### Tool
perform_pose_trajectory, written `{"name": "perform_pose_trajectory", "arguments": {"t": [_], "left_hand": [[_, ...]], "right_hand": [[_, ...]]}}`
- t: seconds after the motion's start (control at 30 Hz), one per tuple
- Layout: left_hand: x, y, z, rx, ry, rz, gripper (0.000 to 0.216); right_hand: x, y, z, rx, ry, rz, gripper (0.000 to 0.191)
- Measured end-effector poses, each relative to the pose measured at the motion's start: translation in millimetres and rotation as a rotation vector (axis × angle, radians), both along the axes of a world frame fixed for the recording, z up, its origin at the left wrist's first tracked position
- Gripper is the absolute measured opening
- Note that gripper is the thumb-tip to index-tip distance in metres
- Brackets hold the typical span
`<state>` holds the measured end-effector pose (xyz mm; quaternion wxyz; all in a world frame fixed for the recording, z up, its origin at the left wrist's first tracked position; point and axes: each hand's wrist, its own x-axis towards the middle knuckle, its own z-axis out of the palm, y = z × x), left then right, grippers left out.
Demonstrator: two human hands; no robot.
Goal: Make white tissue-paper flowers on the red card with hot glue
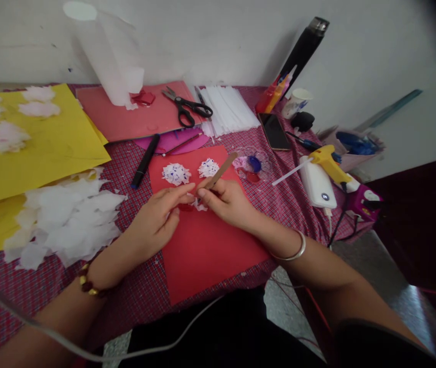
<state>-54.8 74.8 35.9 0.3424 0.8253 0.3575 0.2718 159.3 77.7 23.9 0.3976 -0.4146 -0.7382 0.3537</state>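
My right hand (227, 202) pinches a flat brown wooden craft stick (221, 171), which slants up and to the right. Facing it, my left hand (160, 217) has its fingers stretched out and its thumb apart, the fingertips close to the stick's lower end. Under the fingertips lies a small white paper scrap (201, 206), partly hidden. Both hands are above a red sheet (210, 255). Toward the sheet's far edge sit two fluffy white paper rounds with blue specks, a left one (176, 174) and a right one (208, 167).
A paint palette (254, 164) with blue and red paint is right of the sheet. Further right are a yellow glue gun (328, 161) and white power bank (317, 184). Torn white paper (72, 217) is piled left. Black scissors (187, 107), a marker (144, 161) and a phone (274, 131) lie behind.
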Motion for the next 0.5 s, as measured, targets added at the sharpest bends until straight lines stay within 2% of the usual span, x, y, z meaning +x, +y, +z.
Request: {"name": "perform_pose_trajectory", "arguments": {"t": [0.1,0.3,0.5], "left_hand": [[2,0,-0.1,0.053,0.053,-0.032,0.059],[1,1,-2.5,0.112,0.132,-0.044,0.061],[1,0,-4.6,0.157,0.178,-0.014,0.056]], "right_hand": [[2,1,1.5,0.016,-0.057,-0.006,0.027],[1,3,-2.7,-0.074,-0.127,0.012,0.027],[1,4,-8.5,-0.108,-0.052,0.065,0.027]]}}
